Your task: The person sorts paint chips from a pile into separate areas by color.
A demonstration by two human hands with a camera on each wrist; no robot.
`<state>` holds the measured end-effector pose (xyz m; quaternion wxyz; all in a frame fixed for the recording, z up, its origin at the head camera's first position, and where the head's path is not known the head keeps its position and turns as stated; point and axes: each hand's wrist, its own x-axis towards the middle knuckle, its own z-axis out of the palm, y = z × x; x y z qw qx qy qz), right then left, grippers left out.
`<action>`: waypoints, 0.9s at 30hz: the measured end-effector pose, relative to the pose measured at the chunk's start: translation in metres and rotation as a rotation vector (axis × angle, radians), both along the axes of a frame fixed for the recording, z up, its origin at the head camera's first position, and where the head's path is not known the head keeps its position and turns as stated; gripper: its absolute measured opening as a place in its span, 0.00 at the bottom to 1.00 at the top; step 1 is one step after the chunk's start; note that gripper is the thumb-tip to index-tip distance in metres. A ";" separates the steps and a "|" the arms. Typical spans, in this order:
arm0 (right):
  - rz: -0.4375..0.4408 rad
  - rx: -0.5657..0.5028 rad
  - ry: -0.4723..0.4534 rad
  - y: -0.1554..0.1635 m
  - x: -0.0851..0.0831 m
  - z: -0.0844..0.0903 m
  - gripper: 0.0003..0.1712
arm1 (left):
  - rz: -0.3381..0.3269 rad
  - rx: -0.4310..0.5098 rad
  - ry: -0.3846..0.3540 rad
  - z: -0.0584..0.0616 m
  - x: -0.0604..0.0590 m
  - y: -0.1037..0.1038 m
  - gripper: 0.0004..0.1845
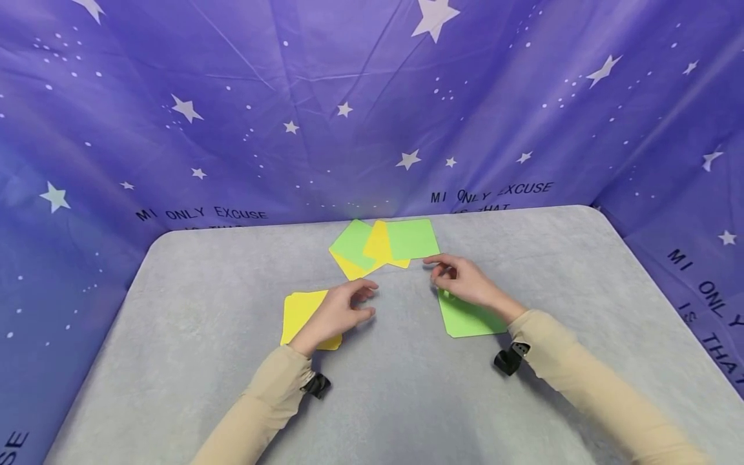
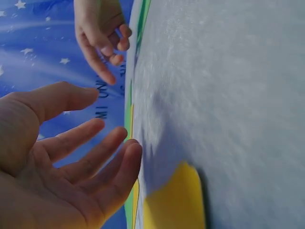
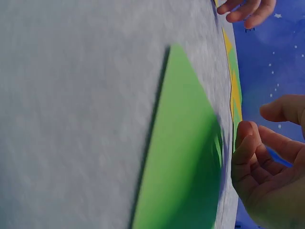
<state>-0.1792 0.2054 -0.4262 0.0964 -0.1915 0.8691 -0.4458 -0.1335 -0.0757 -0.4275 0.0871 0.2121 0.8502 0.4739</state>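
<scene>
Mixed green and yellow square cards (image 1: 383, 247) lie overlapping at the table's middle back. My left hand (image 1: 371, 298) hovers over the right edge of a yellow card stack (image 1: 299, 310), fingers relaxed and holding nothing. In the left wrist view the left hand (image 2: 114, 119) shows an open palm above the yellow stack (image 2: 176, 202). My right hand (image 1: 436, 271) hangs above the far end of a green card stack (image 1: 467, 320), fingers loosely curled and empty, just in front of the mixed pile. The right wrist view shows the green stack (image 3: 186, 157) beside the right hand (image 3: 252, 121).
A grey cloth-covered table (image 1: 232, 400) with rounded far corners stands inside a purple star-printed backdrop (image 1: 232, 129) that closes in the back and both sides. Black straps sit at both wrists.
</scene>
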 end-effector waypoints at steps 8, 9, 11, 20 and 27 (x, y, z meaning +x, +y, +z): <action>-0.108 -0.062 -0.077 0.013 -0.017 -0.001 0.26 | 0.050 0.218 -0.164 -0.007 -0.029 0.024 0.24; -0.128 -0.063 -0.081 0.014 -0.019 -0.002 0.27 | 0.076 0.244 -0.196 -0.008 -0.033 0.027 0.25; -0.163 -0.065 -0.087 0.016 -0.024 -0.003 0.28 | 0.124 0.287 -0.249 -0.010 -0.040 0.032 0.27; -0.221 -0.228 -0.208 0.014 -0.041 -0.001 0.33 | 0.209 0.357 -0.301 -0.011 -0.072 0.048 0.34; -0.222 -0.445 -0.381 0.006 -0.044 0.005 0.36 | 0.248 0.487 -0.399 -0.011 -0.084 0.056 0.33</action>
